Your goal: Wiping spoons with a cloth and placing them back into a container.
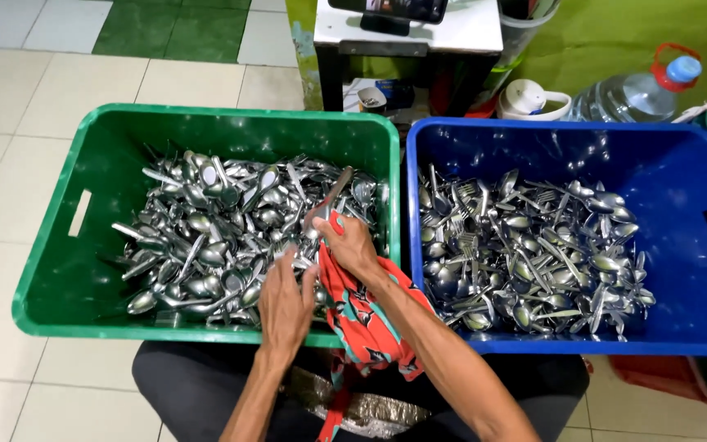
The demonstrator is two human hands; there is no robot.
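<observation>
A: What is held?

B: A steel utensil (326, 203) is pinched with an orange patterned cloth (362, 315) by the right hand (352, 245), over the green crate (59, 270). The left hand (285, 307), fingers narrowly curled, is laid on the cutlery pile (206, 229).

A: What risk is seen?

B: The utensil could be dropped if the cloth slips; fingers could be pricked by fork tines.

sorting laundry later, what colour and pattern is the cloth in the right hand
Orange-red cloth with dark and pale blue-green motifs, seen in the head view.
</observation>
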